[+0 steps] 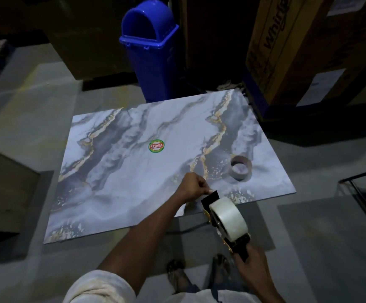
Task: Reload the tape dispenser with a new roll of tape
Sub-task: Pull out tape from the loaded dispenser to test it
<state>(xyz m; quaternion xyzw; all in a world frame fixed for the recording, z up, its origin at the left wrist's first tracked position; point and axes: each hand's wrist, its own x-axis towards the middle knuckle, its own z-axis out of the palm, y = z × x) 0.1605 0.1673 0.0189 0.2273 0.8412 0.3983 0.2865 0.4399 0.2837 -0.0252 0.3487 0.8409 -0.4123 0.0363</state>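
A black handheld tape dispenser (240,246) carries a full roll of clear tape (229,220) on its hub. My right hand (252,265) grips the dispenser's handle at the lower right. My left hand (191,189) reaches across and pinches the loose end of the tape at the dispenser's black front flap (210,197). An empty cardboard tape core (241,168) lies on the marble-patterned tabletop (134,171), beyond the dispenser.
A blue swing-lid bin (150,51) stands behind the table. Large cardboard boxes (286,47) rise at the back right. A round red and green sticker (156,146) marks the table's middle. My sandalled feet (197,274) are on the grey floor below.
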